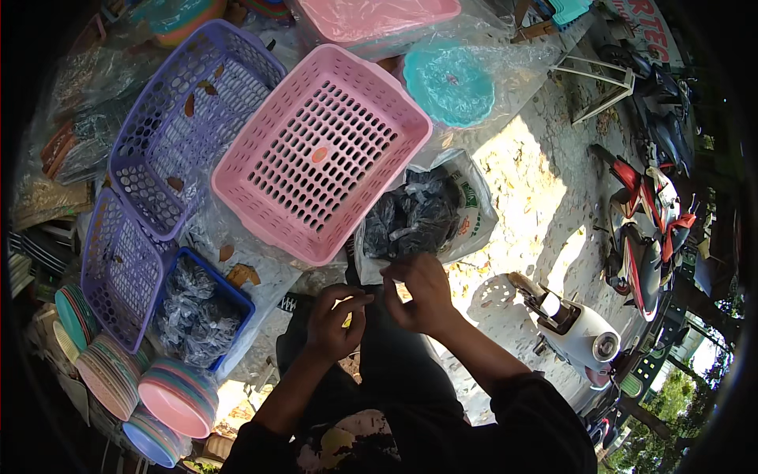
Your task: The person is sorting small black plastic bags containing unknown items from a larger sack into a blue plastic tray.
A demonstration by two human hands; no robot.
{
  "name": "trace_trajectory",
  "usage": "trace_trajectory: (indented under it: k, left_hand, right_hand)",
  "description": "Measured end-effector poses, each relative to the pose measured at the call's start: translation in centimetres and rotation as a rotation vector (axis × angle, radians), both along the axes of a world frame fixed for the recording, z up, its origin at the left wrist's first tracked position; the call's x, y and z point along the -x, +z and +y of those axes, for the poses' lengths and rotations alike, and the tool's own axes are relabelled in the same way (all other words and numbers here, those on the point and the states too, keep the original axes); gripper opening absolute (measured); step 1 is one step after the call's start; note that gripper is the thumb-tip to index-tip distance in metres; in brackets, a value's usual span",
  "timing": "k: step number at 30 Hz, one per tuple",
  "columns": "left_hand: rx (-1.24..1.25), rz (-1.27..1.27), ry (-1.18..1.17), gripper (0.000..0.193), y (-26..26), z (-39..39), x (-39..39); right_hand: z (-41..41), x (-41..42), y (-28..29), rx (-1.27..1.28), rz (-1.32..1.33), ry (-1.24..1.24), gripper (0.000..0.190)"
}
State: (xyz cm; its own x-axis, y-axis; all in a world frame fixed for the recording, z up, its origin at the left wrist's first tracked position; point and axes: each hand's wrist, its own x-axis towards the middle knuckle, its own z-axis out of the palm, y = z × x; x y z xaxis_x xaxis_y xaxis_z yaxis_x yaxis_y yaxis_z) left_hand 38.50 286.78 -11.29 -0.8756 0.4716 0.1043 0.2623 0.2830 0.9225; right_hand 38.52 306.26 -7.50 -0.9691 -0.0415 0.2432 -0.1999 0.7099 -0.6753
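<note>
My left hand point(336, 320) is raised over my lap, its fingers bent and apart; I make out nothing between them. My right hand point(417, 293) is beside it, thumb and index finger curved apart, close to the near edge of a white woven sack point(479, 219). Dark bundles in clear plastic point(417, 213) fill the sack. Beyond my hands, a pink perforated plastic basket point(388, 89) lies open side up. At the left, a blue plastic tray point(244, 302) holds more dark plastic-wrapped bundles point(198, 314).
Purple plastic baskets point(177, 118) with dry leaves lie left of the pink one. Stacked plastic bowls point(174, 397) fill the lower left. A turquoise scalloped dish point(450, 83) sits under clear film. A white motorbike point(583, 338) and a red one point(645, 231) stand at the right.
</note>
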Motion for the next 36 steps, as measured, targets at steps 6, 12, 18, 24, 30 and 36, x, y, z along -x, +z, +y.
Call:
trace_trajectory:
  k: [6,12,18,24,30,36]
  left_hand:
    - [0.189,-0.287,-0.251,0.031,-4.6,7.3,2.3]
    - [0.574,-0.300,-0.565,0.043,-8.4,9.1,0.7]
    - [0.742,-0.314,-0.710,0.040,-8.7,9.4,-0.9]
    - [0.739,-0.367,-0.666,0.024,-8.5,8.6,-1.5]
    - [0.697,-0.432,-0.639,0.023,-7.9,8.2,-1.0]
    - [0.548,-0.418,-0.530,0.028,-6.2,7.9,-0.2]
  right_hand:
    - [8.0,3.7,-6.2,-0.102,-0.499,-0.029,0.015]
    - [7.4,2.1,-19.1,-0.564,-1.272,0.245,0.032]
    - [3.4,-0.2,-26.9,-0.304,-0.992,0.024,0.043]
    - [-0.9,-0.8,-28.9,-0.488,-0.929,-0.135,0.056]
    - [-0.8,-2.3,-30.0,-0.218,-0.852,-0.323,0.066]
    - [1.8,-3.9,-31.0,-0.122,-0.393,-0.269,0.093]
